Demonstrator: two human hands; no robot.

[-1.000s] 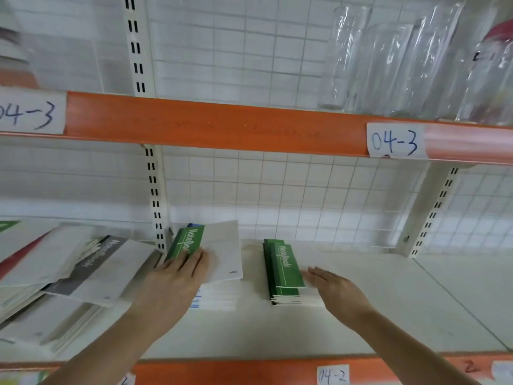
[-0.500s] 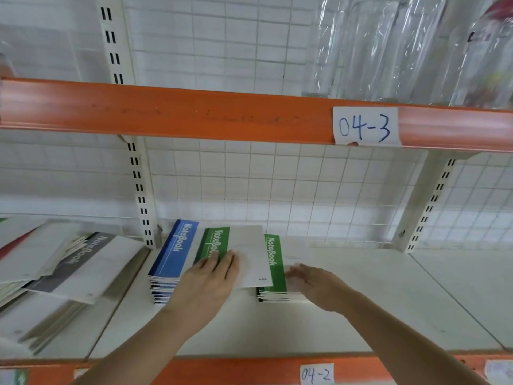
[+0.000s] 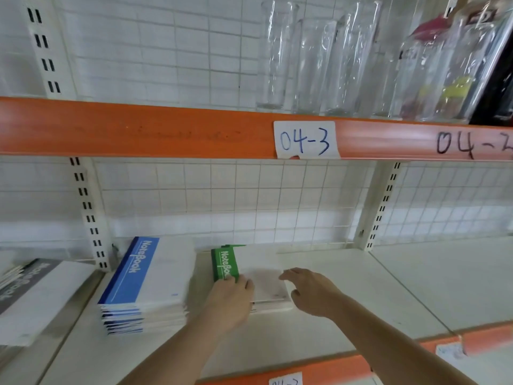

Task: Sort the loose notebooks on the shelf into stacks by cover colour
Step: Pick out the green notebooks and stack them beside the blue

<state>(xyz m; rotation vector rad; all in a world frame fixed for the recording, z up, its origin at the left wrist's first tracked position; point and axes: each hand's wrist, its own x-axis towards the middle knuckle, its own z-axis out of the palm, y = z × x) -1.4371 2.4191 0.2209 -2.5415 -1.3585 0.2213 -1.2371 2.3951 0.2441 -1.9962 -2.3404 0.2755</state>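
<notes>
You've got both forearms in shot here, bare from the bottom edge up to the wrists, with no sleeve or cuff showing on either one. Your left hand [image 3: 231, 297] carries no glove, ring or watch, and your right hand [image 3: 312, 291] is just as plain. Nails look short and unpainted, though the blur makes that hard to confirm.

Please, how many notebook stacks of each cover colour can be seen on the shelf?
Blue stack: 1
Green stack, with left hand and right hand on it: 1
Grey notebooks at the left edge, loose pile: 1
Total: 3
</notes>
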